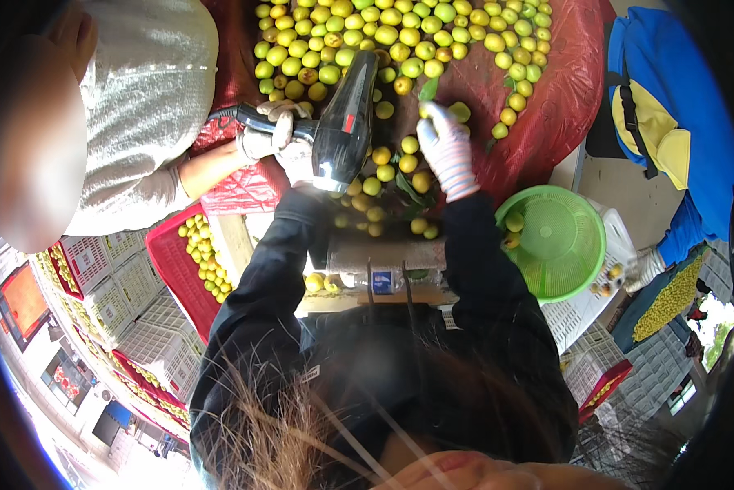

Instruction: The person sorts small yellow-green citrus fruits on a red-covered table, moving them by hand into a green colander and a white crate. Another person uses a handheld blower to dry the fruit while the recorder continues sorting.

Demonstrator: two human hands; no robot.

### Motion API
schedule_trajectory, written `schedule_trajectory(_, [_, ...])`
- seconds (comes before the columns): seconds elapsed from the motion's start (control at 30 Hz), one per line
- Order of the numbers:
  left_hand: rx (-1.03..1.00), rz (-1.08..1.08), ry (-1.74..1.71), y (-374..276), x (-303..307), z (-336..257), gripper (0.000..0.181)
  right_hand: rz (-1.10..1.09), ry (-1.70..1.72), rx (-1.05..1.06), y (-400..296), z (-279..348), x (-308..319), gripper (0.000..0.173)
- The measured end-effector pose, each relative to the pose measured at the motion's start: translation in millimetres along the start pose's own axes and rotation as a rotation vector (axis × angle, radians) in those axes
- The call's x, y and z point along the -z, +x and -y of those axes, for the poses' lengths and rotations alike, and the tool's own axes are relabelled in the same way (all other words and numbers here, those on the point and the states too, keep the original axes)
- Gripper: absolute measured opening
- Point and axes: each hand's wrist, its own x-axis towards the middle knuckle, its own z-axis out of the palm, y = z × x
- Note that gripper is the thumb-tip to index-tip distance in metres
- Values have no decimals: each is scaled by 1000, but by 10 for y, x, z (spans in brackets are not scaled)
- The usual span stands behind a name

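Many small round yellow-green fruits, some with brown blotches, lie on the red plastic sheeting. My left hand, in a pale glove, is partly hidden behind a black hair dryer; its grip is not visible. A co-worker's gloved hand is at the dryer's handle and cord. Over the fruit on the right is my right hand, in a striped white glove, its fingertips pointing away from me. A fruit shows at those fingertips, beside a green leaf; whether it is held is unclear.
A green plastic colander with several fruits stands at the right. A red crate of fruit is at the left, near stacked white crates. The co-worker in white is close on the left; another person in blue is at the right.
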Motion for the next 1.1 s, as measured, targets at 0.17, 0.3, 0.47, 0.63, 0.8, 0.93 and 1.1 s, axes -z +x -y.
schedule_trajectory(0.17, [-22,76,-104,16,-49,40,62,-283,-384,82,1128,-681,194,44])
schedule_trajectory(0.3, [-116,116,-209,-124,59,-298,65,149,-651,-109,1488,-474,64,76])
schedule_trajectory(0.47, [-238,333,-267,-461,-13,-915,68,231,-475,66,955,-198,-288,77])
schedule_trajectory(0.63, [-515,356,24,-888,-288,-970,71,450,-556,171,127,84,-300,69])
schedule_trajectory(0.8, [-538,113,-191,-837,-292,-741,66,390,-318,200,-537,-155,-215,47])
schedule_trajectory(0.93, [-383,190,-130,-410,-152,-807,65,-117,-382,36,-201,-509,233,37])
schedule_trajectory(1.1, [-58,124,-416,170,-303,-911,71,87,-613,-287,-488,-698,-90,65])
